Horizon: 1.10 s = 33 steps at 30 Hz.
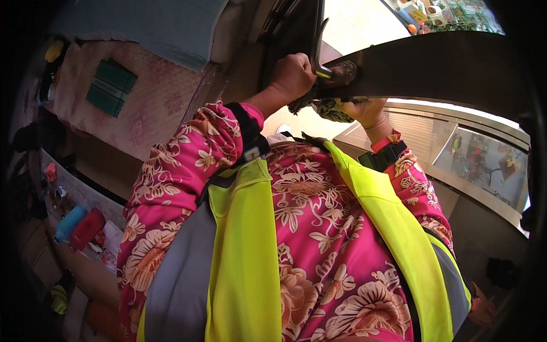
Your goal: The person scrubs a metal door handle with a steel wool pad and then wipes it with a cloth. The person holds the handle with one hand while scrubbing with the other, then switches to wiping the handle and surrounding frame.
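A dark door (427,64) stands in front of me, with a metal lever handle (317,55) on an ornate plate (345,72). Right beside the lever, my left hand (294,76) is closed in a fist around a dark, fuzzy cloth (302,100), which hangs below the fingers. Under the door's lower edge in the picture, my right hand (369,110) grips a crumpled grey-green cloth (334,110). The door partly hides the fingers of that hand.
On the left is a bed with a pinkish quilted cover (149,85) and a green package (112,87). Blue (70,223) and red (86,229) bottles lie on a cluttered surface (109,201). A glass-fronted cabinet (478,158) stands to the right.
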Each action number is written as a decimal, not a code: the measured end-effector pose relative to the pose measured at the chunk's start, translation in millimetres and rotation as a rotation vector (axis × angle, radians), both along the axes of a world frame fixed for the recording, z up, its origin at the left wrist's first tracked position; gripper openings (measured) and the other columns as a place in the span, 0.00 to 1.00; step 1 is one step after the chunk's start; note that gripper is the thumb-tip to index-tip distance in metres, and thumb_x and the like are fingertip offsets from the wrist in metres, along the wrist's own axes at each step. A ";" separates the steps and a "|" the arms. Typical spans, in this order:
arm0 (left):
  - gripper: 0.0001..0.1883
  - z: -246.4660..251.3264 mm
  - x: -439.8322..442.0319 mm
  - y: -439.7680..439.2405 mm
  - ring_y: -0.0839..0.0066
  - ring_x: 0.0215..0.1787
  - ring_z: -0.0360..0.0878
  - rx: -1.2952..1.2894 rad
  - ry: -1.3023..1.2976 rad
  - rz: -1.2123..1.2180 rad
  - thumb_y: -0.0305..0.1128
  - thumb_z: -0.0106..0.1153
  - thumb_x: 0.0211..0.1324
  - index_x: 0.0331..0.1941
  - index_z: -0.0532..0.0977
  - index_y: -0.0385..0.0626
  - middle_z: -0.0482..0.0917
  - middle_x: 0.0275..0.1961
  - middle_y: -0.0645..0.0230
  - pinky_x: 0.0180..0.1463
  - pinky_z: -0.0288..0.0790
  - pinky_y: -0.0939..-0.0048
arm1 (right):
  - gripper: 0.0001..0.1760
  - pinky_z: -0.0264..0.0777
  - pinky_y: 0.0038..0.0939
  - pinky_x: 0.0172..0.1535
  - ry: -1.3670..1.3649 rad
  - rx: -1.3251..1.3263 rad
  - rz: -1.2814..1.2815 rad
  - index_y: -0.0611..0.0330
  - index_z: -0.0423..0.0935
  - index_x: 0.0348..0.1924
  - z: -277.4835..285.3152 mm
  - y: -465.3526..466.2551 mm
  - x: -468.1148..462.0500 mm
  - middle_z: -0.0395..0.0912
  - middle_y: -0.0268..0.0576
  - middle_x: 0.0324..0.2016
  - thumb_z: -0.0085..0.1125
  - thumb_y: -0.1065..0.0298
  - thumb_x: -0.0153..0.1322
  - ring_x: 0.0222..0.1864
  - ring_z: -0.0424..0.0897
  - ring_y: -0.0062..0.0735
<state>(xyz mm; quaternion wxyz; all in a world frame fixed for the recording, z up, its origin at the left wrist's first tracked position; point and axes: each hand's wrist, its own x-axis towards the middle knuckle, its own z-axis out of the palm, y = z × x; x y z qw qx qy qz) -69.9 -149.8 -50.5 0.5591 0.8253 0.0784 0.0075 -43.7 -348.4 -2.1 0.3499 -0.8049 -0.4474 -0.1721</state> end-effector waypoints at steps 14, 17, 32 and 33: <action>0.10 -0.5 1.4 57.2 0.78 0.29 0.80 -0.781 0.217 -0.005 0.36 0.55 0.64 0.37 0.77 0.40 0.81 0.29 0.66 0.31 0.76 0.75 | 0.14 0.76 0.27 0.35 -0.061 0.076 -0.013 0.57 0.84 0.31 16.0 10.8 -3.7 0.83 0.39 0.27 0.72 0.66 0.52 0.28 0.83 0.32; 0.11 9.0 1.3 50.9 0.76 0.33 0.81 -0.431 -0.007 -0.173 0.37 0.60 0.58 0.37 0.78 0.41 0.82 0.32 0.64 0.39 0.74 0.74 | 0.15 0.76 0.27 0.35 -0.042 0.085 -0.014 0.58 0.84 0.32 21.1 14.5 -6.0 0.84 0.39 0.27 0.71 0.68 0.51 0.28 0.83 0.32; 0.02 1.1 -16.2 3.9 0.78 0.24 0.78 -0.985 0.313 0.218 0.25 0.61 0.53 0.28 0.77 0.42 0.81 0.27 0.66 0.28 0.75 0.73 | 0.17 0.76 0.27 0.39 0.038 0.037 0.003 0.62 0.82 0.36 3.1 3.4 -1.1 0.83 0.40 0.31 0.71 0.65 0.56 0.32 0.83 0.30; 0.02 -3.0 -17.9 7.0 0.76 0.25 0.80 -1.040 0.365 0.197 0.25 0.60 0.55 0.30 0.77 0.41 0.81 0.28 0.65 0.29 0.76 0.72 | 0.17 0.76 0.27 0.39 0.019 0.070 0.022 0.62 0.82 0.36 2.2 2.7 -0.9 0.83 0.40 0.32 0.71 0.65 0.56 0.32 0.83 0.30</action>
